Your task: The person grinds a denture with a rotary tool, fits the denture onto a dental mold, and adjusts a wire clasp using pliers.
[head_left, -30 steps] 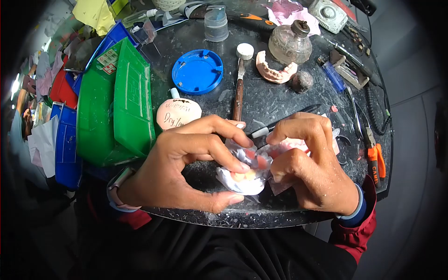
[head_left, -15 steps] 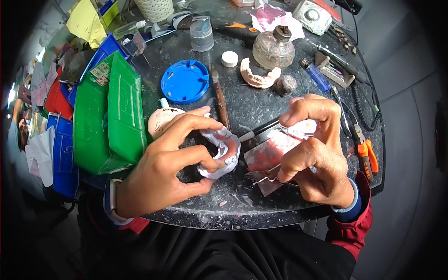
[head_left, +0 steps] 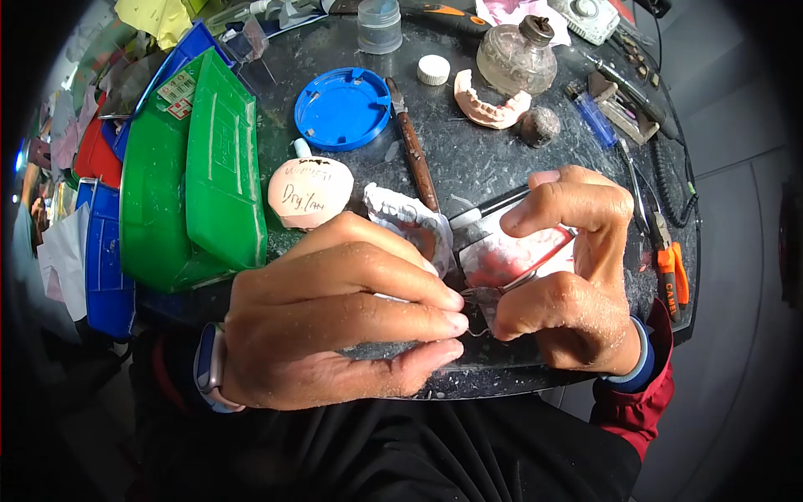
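My left hand [head_left: 351, 322] pinches one end of a thin bent wire [head_left: 478, 333] between thumb and fingertips. The fingers of my right hand [head_left: 577, 276] curl round a slim metal tool [head_left: 519, 280] with red on it, whose tip lies near the wire. Just beyond my left fingers rests a white dental cast [head_left: 406, 216], partly hidden by them. Under my right hand lies a pink-smeared card [head_left: 495, 258], beside a black pen with a white end [head_left: 466, 219]. A round pink plaster piece with handwriting [head_left: 309, 194] sits behind my left hand.
Green bins [head_left: 222, 167] stand at left. Farther back are a blue lid [head_left: 343, 109], a brown-handled knife [head_left: 416, 159], a white cap [head_left: 433, 70], a pink cast [head_left: 489, 109], and a glass burner [head_left: 514, 63]. Orange-handled pliers [head_left: 672, 272] lie at right.
My left hand has let go of the white cast, which now rests on the table, and has moved right to the wire. My right hand keeps the tool.
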